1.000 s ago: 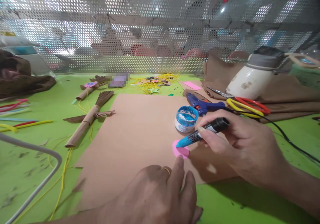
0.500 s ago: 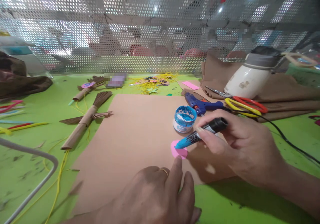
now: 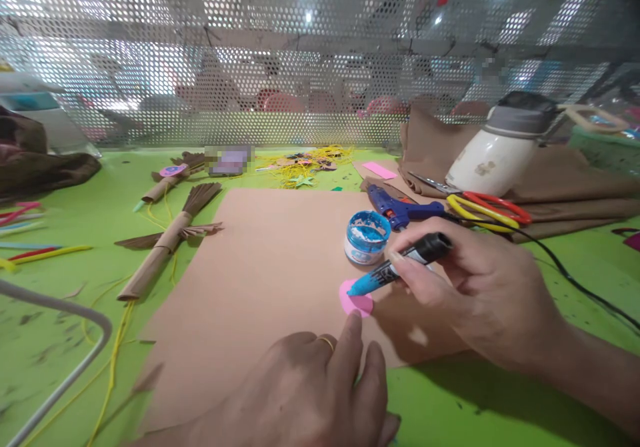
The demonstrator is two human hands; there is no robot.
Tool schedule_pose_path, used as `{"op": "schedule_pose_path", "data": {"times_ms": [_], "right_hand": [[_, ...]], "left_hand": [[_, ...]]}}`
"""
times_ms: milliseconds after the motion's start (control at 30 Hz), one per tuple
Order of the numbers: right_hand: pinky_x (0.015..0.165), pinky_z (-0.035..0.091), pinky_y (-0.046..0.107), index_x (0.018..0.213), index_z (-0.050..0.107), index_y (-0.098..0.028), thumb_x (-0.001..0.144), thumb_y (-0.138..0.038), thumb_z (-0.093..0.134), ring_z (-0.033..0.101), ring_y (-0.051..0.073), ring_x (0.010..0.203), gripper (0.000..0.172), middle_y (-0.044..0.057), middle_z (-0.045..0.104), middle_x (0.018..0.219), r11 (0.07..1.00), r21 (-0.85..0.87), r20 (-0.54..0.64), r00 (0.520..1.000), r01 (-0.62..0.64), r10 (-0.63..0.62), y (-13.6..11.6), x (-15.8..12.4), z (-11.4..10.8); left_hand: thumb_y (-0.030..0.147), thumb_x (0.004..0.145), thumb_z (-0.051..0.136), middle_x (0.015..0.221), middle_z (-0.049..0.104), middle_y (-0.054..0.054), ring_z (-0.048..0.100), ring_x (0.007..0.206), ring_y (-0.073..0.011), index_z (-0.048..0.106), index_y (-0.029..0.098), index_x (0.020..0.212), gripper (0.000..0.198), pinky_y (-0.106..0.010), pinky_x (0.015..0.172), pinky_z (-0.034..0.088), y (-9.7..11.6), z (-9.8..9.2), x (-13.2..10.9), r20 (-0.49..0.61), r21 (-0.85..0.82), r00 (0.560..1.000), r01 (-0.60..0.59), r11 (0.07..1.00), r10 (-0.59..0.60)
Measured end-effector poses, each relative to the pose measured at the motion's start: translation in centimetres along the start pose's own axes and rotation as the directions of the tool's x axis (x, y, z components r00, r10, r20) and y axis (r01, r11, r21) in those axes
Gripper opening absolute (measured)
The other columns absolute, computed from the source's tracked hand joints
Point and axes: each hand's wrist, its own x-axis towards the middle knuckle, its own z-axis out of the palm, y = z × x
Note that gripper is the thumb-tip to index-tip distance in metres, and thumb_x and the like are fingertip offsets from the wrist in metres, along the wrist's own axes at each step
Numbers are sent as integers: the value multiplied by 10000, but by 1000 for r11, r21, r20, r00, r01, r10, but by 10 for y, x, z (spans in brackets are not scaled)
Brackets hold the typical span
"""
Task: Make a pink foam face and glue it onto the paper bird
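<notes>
My right hand is closed around a black marker pen whose lower end is coated in blue paint. Its tip touches a small round pink paper piece. At that piece's near edge rests the outstretched index finger of my left hand, which wears a thin ring and grips nothing. Beneath both lies a large sheet of brown paper. An uncapped jar of blue paint stands on the sheet just beyond the pink piece.
Behind the jar lie a blue glue gun with a black cord and red-yellow scissors. A white bottle leans by folded brown cloth. Rolled-paper figures and a grey bent rod are at left. A perforated screen stands behind.
The whole view has shifted very slightly. Both hands keep nearly the same pose, with the marker tip still on the pink paper.
</notes>
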Motion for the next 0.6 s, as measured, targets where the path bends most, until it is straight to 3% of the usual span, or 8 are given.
{"op": "schedule_pose_path", "data": {"times_ms": [600], "right_hand": [[531,466,130,729,564,-247,779,-229,575,582,70,546,54,-76,643,639,1000,-18,-3,1000,-24,24,0,0,0]], "left_hand": [[284,923,330,976,652,-144,507,431,-139,579,119,926,299,-302,380,380,3,2,-1,-3,2,1000,26,1000,-26]]}}
